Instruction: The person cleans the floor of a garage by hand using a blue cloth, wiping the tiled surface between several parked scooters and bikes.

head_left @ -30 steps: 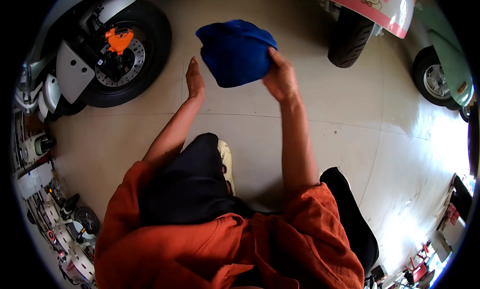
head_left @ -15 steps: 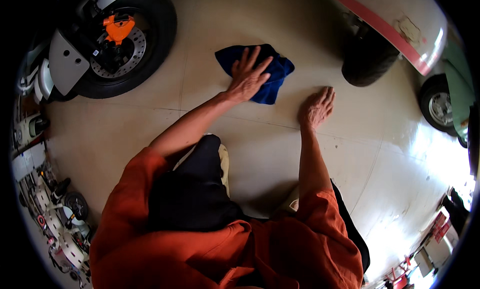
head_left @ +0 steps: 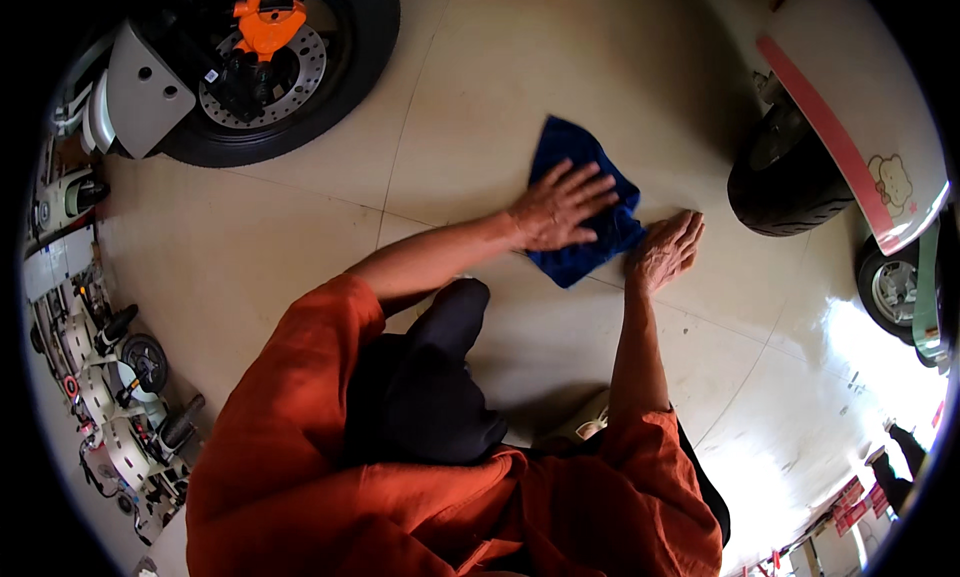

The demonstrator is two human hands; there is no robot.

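Observation:
A dark blue cloth [head_left: 570, 262] lies spread on the beige tiled floor. My left hand [head_left: 563, 209] rests flat on top of it, fingers spread and slightly blurred. Just right of the cloth, my right hand [head_left: 668, 251] leans on the floor with its fingers stretched out, holding nothing. The cloth's right corner comes close to the right hand; whether they touch I cannot tell.
At the upper left stands a wheel [head_left: 350, 97] with a brake disc and an orange caliper [head_left: 268, 27]. A black tyre [head_left: 790, 182] under a white and pink body [head_left: 870, 97] is at the upper right. Several scooters [head_left: 125, 417] line the left side.
My left hand and the cloth have slid right and nearer to me, up to the right hand. In the picture, the tyres have shifted too as the view moved.

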